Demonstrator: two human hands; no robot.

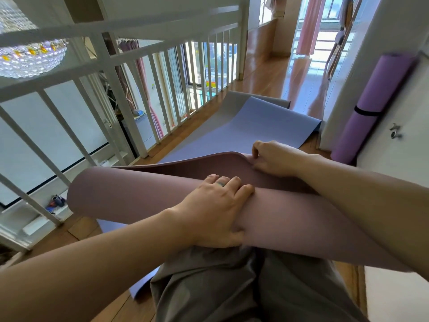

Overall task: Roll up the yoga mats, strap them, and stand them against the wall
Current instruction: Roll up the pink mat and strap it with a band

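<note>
The mauve yoga mat (pixel 139 194) looks soft and floppy, best held mid-roll where the left hand (pixel 216 212) grips, right hand (pixel 276 159) pinching its edge

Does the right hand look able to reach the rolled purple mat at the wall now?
Probably yes, once freed: the right hand pinches the edge of the mauve mat, and nothing stands between it and the purple mat.

Loose grey trousers (pixel 232 287), creased at the lap; bare forearms (pixel 97 259); a teal band (pixel 221 183), perhaps a ring, on the left grip (pixel 216 210).
</note>
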